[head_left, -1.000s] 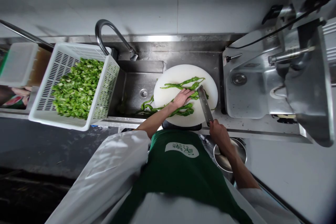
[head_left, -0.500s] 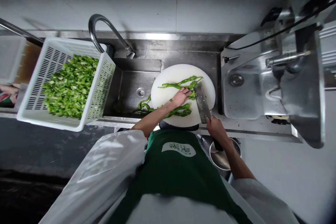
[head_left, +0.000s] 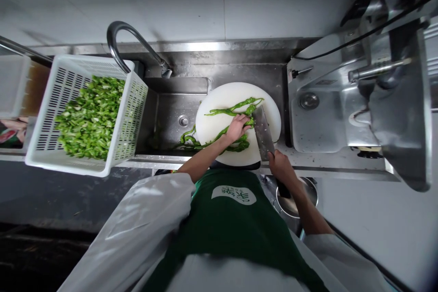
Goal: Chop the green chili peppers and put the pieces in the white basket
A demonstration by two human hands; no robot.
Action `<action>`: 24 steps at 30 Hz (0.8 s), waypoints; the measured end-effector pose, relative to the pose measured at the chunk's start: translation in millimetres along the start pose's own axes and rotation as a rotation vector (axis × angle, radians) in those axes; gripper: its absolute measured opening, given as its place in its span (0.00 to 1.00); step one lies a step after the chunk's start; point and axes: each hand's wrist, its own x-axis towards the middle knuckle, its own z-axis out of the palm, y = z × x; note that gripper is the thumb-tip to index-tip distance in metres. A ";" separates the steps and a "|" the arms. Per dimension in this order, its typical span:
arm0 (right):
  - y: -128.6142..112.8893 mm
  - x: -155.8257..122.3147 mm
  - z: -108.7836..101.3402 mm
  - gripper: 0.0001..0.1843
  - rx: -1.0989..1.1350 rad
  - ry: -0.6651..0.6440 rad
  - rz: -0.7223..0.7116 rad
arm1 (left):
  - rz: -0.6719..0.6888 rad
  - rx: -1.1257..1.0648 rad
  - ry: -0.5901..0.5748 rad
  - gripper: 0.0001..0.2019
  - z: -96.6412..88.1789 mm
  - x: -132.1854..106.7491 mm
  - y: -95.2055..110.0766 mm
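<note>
Long green peppers (head_left: 232,112) lie on a round white cutting board (head_left: 212,130) set over the sink. My left hand (head_left: 237,128) presses down on a pepper near the board's middle, its fingers curled around it close to the blade. In my right hand (head_left: 280,166) is the dark handle of a cleaver (head_left: 263,134), the wide blade standing just right of the pepper ends. More peppers lie under and below my left wrist, partly hidden by it.
A white perforated basket (head_left: 107,164) of chopped green peppers (head_left: 91,118) stands at the left. A curved faucet (head_left: 137,39) rises behind the sink (head_left: 167,109). A metal slicer (head_left: 400,100) occupies the right, and a metal pot (head_left: 310,191) sits below the counter edge.
The view has shifted slightly. My left hand still rests on the peppers, and the cleaver remains beside the pepper ends with little visible movement.
</note>
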 end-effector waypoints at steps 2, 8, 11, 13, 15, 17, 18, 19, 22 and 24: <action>-6.5 3.3 5.1 0.20 0.019 -0.006 0.009 | 0.007 0.007 -0.011 0.10 -0.6 1.2 -0.5; -28.8 21.4 24.7 0.21 0.073 0.045 0.037 | 0.031 0.043 -0.033 0.09 -0.7 0.0 0.2; -15.8 22.9 32.9 0.20 0.102 0.052 0.044 | 0.036 0.076 -0.046 0.09 -4.4 -2.9 3.2; 1.1 19.6 36.2 0.20 0.127 0.043 0.042 | 0.040 0.093 -0.085 0.08 -10.6 -1.0 4.9; 16.7 14.6 36.8 0.20 0.138 0.044 0.054 | 0.030 0.111 -0.068 0.07 -19.3 7.2 3.8; 24.9 9.6 34.9 0.20 0.123 0.058 0.087 | -0.023 0.132 0.041 0.10 -28.5 21.5 -2.1; 25.8 7.5 33.3 0.21 0.108 0.064 0.103 | -0.060 0.135 0.100 0.12 -32.2 29.7 -6.6; 25.0 6.0 31.5 0.21 0.092 0.068 0.113 | -0.091 0.127 0.136 0.14 -34.9 37.5 -11.7; 17.4 5.4 26.0 0.21 0.054 0.070 0.124 | -0.086 0.052 0.104 0.16 -35.4 49.9 -25.3; 12.2 8.2 22.6 0.22 0.036 0.078 0.132 | -0.018 0.001 0.045 0.14 -30.5 46.3 -30.3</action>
